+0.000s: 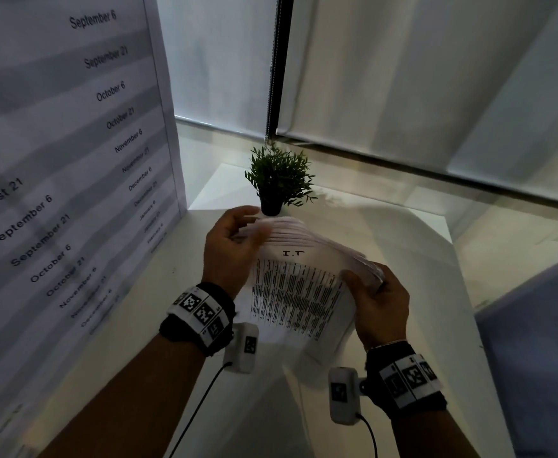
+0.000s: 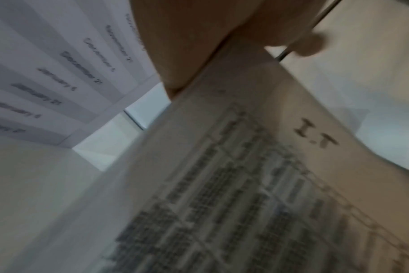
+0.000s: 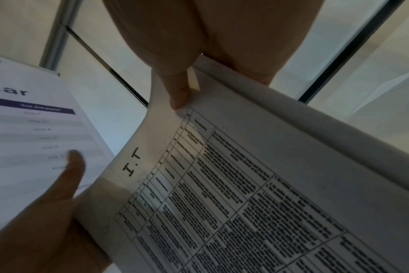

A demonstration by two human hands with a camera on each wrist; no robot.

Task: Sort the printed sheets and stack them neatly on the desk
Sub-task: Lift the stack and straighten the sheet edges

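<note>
Head view, biggest thing first: a wall chart [image 1: 72, 160] of dates like "September 6" and "October 21" fills the left side, standing right at the edge of the white tabletop [image 1: 386, 233]. Window blinds [image 1: 403, 77] hang behind, and a small potted plant [image 1: 279, 180] sits at the far end of the tabletop.

The sheets [image 1: 300, 282] are not on the tabletop yet. They're held up above it as one fanned bundle, front page showing a printed table with "I.T" at the top. The left hand [image 1: 229, 246] grips the far-left corner with its fingers curled around the edge, and there's some motion blur there. The right hand [image 1: 378, 302] pinches the near-right side, thumb on the front page and fingers behind; the right wrist view shows that thumb pressing near the table's corner.

So this looks like the sorting step, flipping through to see what's what. No finished stack shows anywhere in view. Next move probably means peeling off the "I.T" page or its group, without letting the loose fan slip, then squaring the edges and laying them flat on the tabletop.
</note>
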